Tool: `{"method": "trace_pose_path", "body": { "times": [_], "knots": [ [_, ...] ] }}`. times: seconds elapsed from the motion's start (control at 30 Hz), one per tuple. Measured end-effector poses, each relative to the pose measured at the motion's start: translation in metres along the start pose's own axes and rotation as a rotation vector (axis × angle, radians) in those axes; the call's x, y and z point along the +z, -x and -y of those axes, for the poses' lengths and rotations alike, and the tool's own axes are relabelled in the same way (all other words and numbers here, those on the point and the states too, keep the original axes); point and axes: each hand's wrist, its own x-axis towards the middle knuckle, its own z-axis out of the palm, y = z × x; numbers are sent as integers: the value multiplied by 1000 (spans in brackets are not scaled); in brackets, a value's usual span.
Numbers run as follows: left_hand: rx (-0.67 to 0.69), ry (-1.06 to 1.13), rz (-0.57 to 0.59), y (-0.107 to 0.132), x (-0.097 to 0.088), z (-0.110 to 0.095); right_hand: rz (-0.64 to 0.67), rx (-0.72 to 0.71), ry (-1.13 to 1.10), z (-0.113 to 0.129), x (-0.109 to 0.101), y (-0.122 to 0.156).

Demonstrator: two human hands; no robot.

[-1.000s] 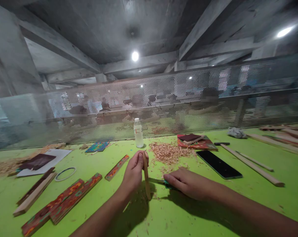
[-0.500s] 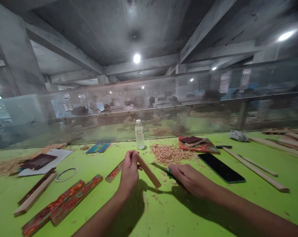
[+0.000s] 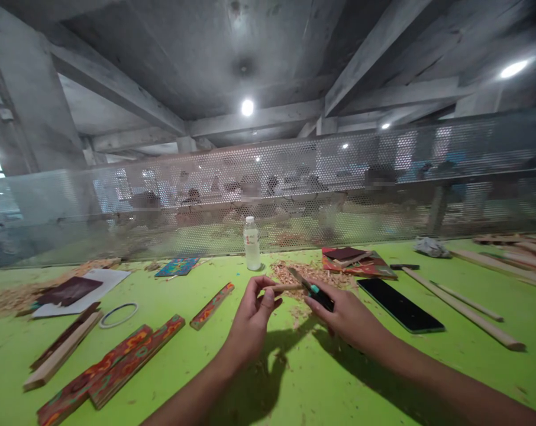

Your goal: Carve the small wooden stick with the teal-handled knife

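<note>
My left hand [image 3: 255, 310] is closed around one end of a small wooden strip [image 3: 290, 287], which points to the right. A utility knife [image 3: 317, 294] with a black and teal handle is gripped in my right hand [image 3: 345, 313]. Its blade lies across the strip's right end and seems to touch it. Behind both hands spreads a heap of wood shavings [image 3: 286, 272]. Left of my left hand, a short painted wooden strip [image 3: 212, 305] rests on the green table [image 3: 170, 367].
A water bottle [image 3: 252, 245] stands behind the hands. To the right lie a phone [image 3: 401, 305], a long wooden rod [image 3: 467, 310] and a painted board with sandpaper [image 3: 357, 260]. More painted strips [image 3: 135, 361] and a white ring [image 3: 118, 315] lie left. A perforated metal screen [image 3: 294, 201] borders the back.
The wooden strip has swung from slanting down toward me to nearly level. My right hand has brought the knife up and left onto it. My left hand has shifted slightly right.
</note>
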Motion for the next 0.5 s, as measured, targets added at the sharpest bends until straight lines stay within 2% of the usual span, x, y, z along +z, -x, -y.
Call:
{"method": "trace_pose_path", "body": {
  "times": [0.17, 0.27, 0.5],
  "knots": [
    [-61, -144, 160, 12, 7, 2, -31, -31, 7, -4, -1, -2],
    [-97, -213, 156, 19, 9, 9, -5, -99, 2, 1, -3, -1],
    [-127, -210, 181, 18, 7, 17, 227, -325, -87, 19, -3, 14]
  ]
}}
